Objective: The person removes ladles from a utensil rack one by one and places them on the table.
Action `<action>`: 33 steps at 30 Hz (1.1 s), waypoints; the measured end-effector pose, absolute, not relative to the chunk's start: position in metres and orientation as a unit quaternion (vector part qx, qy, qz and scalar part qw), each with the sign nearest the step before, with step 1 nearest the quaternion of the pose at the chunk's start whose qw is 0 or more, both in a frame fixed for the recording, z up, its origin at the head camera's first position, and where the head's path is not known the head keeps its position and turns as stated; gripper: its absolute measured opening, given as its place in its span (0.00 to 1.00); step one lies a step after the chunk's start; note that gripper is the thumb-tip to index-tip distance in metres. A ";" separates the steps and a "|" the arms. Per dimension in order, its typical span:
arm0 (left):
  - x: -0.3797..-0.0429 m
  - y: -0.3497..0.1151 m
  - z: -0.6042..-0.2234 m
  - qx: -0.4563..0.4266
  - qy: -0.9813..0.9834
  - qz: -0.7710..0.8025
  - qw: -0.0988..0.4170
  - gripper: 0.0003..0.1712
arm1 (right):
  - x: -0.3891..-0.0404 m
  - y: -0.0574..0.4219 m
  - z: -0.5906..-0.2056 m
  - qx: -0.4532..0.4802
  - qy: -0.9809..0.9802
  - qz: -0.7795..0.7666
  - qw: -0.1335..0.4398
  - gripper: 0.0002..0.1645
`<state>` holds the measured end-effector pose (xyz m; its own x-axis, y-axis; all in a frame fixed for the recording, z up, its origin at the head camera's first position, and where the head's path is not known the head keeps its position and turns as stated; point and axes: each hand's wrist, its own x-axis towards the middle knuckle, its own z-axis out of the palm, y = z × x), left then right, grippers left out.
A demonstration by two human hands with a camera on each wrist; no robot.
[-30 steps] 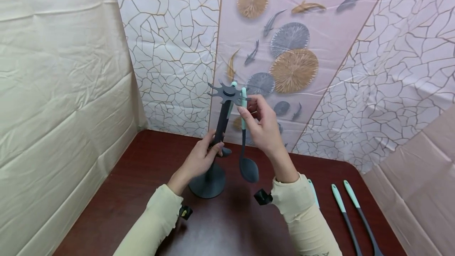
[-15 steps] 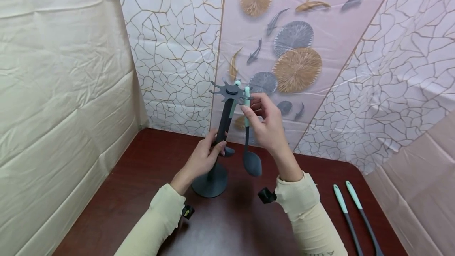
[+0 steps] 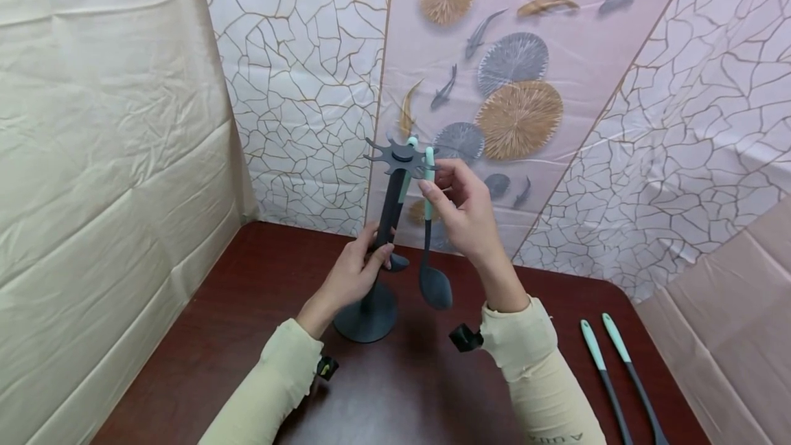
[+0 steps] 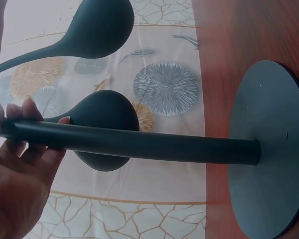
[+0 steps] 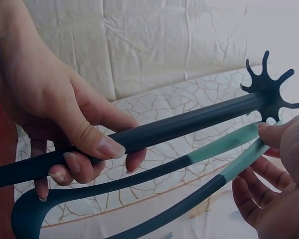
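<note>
My left hand (image 3: 349, 277) grips the dark pole of a utensil stand (image 3: 389, 215), which leans slightly, its round base (image 4: 284, 149) low near the tabletop. The stand's top is a hooked disc (image 3: 402, 154). My right hand (image 3: 465, 215) pinches the mint handle of a dark serving spoon (image 3: 436, 287) between thumb and fingers, right beside the disc's hooks. The spoon's bowl hangs downward; whether its handle sits in a hook slot is hard to tell. Behind the pole hangs another mint-handled utensil with a rounded bowl (image 4: 104, 112), partly hidden by the left hand and pole.
Two more mint-handled utensils, one (image 3: 602, 369) beside the other (image 3: 633, 369), lie on the table's right side, lower ends out of frame. The dark red table (image 3: 247, 307) is bounded by patterned and plain cloth walls. Black wrist cameras sit below both cuffs.
The head view has shifted slightly. Both hands keep their hold, and the spoon's bowl sways a little beside the stand. A mint handle by the right cuff is now hidden by the sleeve.
</note>
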<state>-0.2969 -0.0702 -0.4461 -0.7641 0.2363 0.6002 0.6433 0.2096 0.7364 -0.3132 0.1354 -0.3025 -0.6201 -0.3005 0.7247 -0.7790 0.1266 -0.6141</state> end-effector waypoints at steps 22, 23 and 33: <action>-0.295 -0.065 -0.444 -0.289 -0.751 -0.561 0.194 0.15 | -0.313 0.135 -0.302 0.375 -0.700 0.571 0.209 0.13; -0.293 -0.065 -0.442 -0.290 -0.750 -0.562 0.195 0.15 | -0.313 0.135 -0.302 0.374 -0.699 0.571 0.211 0.13; -0.273 -0.065 -0.419 -0.298 -0.742 -0.566 0.201 0.13 | -0.313 0.134 -0.301 0.378 -0.703 0.562 0.218 0.13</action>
